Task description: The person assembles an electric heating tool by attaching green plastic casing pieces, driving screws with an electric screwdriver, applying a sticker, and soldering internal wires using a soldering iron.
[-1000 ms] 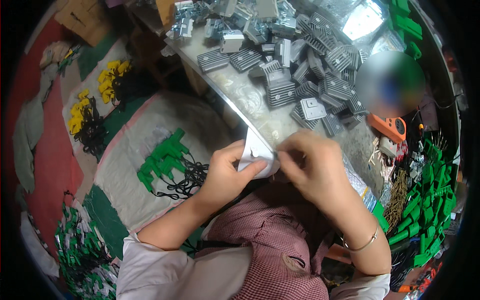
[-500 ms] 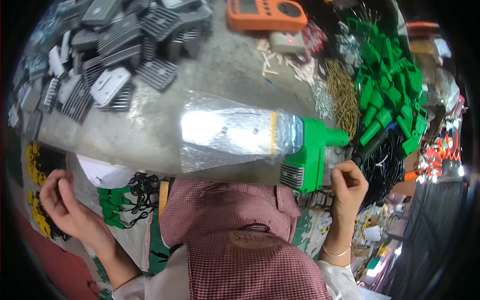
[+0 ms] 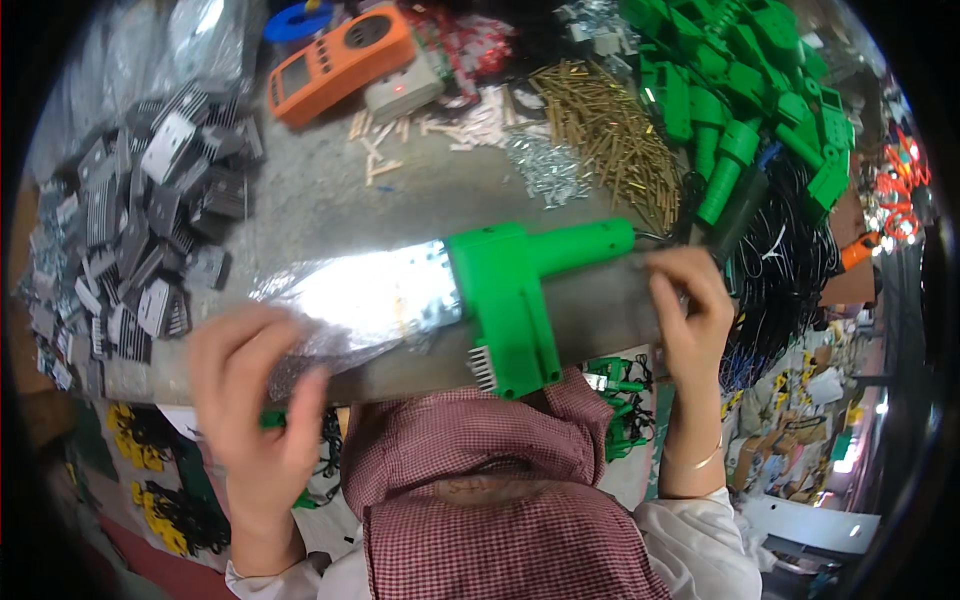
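A green plastic power tool (image 3: 505, 300), with a long round handle (image 3: 585, 243) pointing right, lies along the front edge of the table. Its flat, shiny metal plate (image 3: 375, 290) points left and is covered by a clear plastic bag (image 3: 300, 345). My left hand (image 3: 255, 380), blurred by motion, is beside the bag's end with thumb and fingers apart. Just past the handle's end is my right hand (image 3: 695, 310), its fingers curled toward the thumb. Whatever small thing may be between them cannot be made out.
Grey ribbed covers (image 3: 140, 220) are heaped at left. An orange meter (image 3: 345, 62) and white socket box (image 3: 405, 92) stand at the back. Silver screws (image 3: 548, 168), brass rods (image 3: 615, 130), green housings (image 3: 735, 110) and black cables (image 3: 785, 270) fill the right side.
My left hand has come up and right to the bagged end. The view has shifted, so the tool now appears further left and slightly tilted. The right hand stays near the handle.
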Tool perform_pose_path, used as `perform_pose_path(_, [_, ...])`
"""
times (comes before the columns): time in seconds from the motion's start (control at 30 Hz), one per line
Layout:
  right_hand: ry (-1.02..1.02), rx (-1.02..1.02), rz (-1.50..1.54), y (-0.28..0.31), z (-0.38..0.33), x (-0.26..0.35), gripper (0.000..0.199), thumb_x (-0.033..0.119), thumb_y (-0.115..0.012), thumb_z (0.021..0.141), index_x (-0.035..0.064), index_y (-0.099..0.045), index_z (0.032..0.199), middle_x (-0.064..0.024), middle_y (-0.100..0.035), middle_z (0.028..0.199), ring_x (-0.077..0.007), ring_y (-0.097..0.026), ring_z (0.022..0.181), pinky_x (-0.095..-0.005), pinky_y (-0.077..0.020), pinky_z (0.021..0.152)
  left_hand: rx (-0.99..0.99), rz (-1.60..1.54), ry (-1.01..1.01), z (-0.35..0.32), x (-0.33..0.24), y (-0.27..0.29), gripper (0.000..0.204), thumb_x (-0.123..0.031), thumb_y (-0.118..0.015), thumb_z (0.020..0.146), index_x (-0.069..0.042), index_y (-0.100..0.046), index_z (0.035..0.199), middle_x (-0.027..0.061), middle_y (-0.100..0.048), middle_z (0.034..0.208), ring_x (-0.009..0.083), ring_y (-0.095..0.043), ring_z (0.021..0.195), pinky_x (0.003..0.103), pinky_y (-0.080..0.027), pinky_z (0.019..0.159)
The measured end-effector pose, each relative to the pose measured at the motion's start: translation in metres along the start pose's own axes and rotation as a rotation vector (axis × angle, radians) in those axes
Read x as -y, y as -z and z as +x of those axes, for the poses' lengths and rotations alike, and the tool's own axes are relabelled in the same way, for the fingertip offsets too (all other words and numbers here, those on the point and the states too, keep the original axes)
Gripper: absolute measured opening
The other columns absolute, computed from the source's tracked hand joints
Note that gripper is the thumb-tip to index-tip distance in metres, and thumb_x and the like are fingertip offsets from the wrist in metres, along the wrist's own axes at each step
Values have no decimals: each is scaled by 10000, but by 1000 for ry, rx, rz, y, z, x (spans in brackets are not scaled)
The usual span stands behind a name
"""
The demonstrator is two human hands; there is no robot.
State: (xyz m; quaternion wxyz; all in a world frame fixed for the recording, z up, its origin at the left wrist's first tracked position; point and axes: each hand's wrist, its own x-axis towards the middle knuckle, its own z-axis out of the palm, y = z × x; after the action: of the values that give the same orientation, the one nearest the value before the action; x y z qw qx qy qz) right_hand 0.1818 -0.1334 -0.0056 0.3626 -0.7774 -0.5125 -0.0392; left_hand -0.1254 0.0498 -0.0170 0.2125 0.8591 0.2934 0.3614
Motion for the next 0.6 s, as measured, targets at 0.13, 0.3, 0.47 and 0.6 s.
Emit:
perform_pose_path(0.13, [-19, -32, -264, 14, 14, -42, 374, -20, -627, 758, 31, -650, 1128, -151, -626, 1099, -328, -578, 1045, -376, -457, 924, 245, -25, -227, 50, -22, -43, 465, -192, -779, 705, -40, -628, 1118, 134, -609, 1139, 349, -560, 1098, 451, -425, 977])
perform_pose_path(0.3, [54, 118, -365, 29, 15, -54, 511, -9, -635, 705, 65, -611, 1210, -143, -579, 1208, -343, -518, 1165, -447, -405, 1017, 458, 49, -387, 99, -76, -101, 502, -247, -786, 729, -56, -604, 1156, 117, -633, 1041, 315, -601, 1050, 452, -468, 900])
perform_pose_path(0.47, [161, 22, -483, 27, 24, -85, 377, -23, -638, 721, 77, -634, 1084, -139, -588, 1205, -348, -489, 1270, -463, -379, 1064, 667, 167, -410, 112, -100, -142, 569, -189, -730, 802, -39, -498, 1299, 163, -640, 976, 343, -668, 860, 440, -535, 738])
perform_pose_path(0.6, [372, -289, -268, 39, 78, -63, 282, -30, -621, 759, 61, -656, 1024, -142, -657, 1040, -335, -605, 1110, -403, -431, 1013, 515, 82, -308, 146, -116, -79, 616, -100, -721, 810, -43, -486, 1376, 203, -634, 1215, 371, -636, 1080, 423, -523, 900])
